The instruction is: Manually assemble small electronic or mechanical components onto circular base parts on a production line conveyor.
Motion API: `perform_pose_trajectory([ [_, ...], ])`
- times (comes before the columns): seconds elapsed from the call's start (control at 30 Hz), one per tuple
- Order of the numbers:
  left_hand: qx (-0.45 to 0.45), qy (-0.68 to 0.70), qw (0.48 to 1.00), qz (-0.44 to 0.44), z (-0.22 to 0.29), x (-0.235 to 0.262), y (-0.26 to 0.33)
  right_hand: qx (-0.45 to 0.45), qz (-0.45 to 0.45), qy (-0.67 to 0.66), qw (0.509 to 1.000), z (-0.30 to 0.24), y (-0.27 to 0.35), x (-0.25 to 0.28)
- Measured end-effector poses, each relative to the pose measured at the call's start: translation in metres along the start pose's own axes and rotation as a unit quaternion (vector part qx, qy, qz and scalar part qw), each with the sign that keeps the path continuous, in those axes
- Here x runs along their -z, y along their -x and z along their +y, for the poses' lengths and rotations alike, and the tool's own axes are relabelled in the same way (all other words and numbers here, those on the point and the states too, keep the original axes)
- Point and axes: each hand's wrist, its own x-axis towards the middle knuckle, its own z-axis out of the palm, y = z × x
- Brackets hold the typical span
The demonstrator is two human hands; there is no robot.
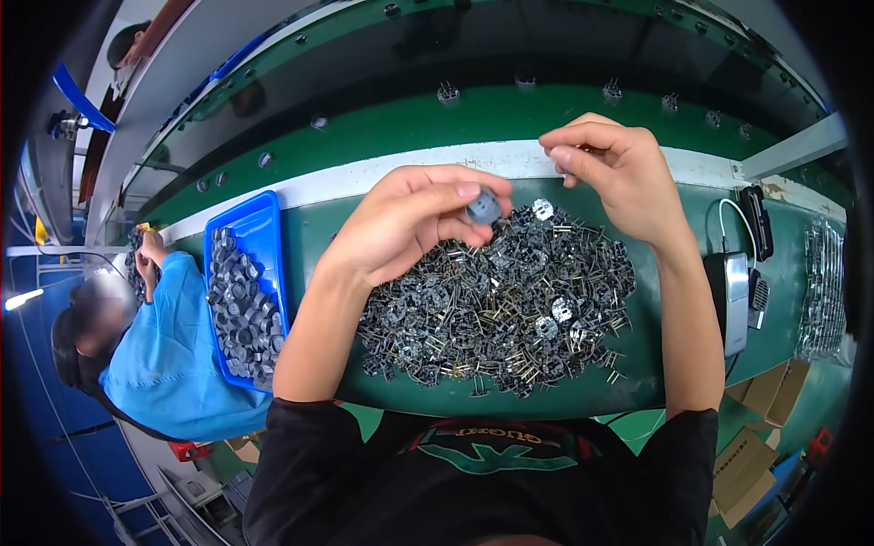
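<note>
My left hand [401, 218] is closed on a small round grey plastic housing [483, 208], with thumb and fingers around its sides. It is held just above the far left part of a big pile of small dark parts with metal pins [492, 314]. My right hand [619, 173] is raised farther back and to the right, over the white ledge [510, 160]. Its thumb and fingertips are pinched together, and whatever may be between them is too small to make out. A few shiny silver discs [562, 309] show among the dark parts.
Left of the pile, a blue tray [264, 218] holds many grey housings [241, 309]. Beyond the ledge, a green conveyor belt [382, 123] carries spaced-out pinned parts [448, 93]. A silver device [736, 300] with a cable lies right. A co-worker in blue [182, 355] sits left.
</note>
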Motion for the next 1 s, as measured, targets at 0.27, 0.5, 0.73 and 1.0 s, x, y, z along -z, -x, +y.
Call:
perform_pose_trajectory([
  [0.27, -0.002, 0.014, 1.000, 0.019, -0.007, -0.007, 0.000, -0.022, 0.033, -0.147, 0.988, -0.026, 0.010, -0.014],
  [0.5, 0.007, -0.074, 0.997, 0.022, -0.012, -0.011, -0.002, 0.024, 0.007, -0.076, 0.997, -0.031, 0.017, -0.029],
  [0.73, 0.002, 0.078, 0.996, 0.045, -0.004, -0.019, -0.005, 0.178, 0.072, -0.001, 0.981, -0.024, 0.013, -0.024],
  [1.0, -0.023, 0.037, 0.997, 0.069, -0.010, -0.017, -0.006, 0.266, 0.095, 0.099, 0.954, -0.032, 0.016, -0.039],
])
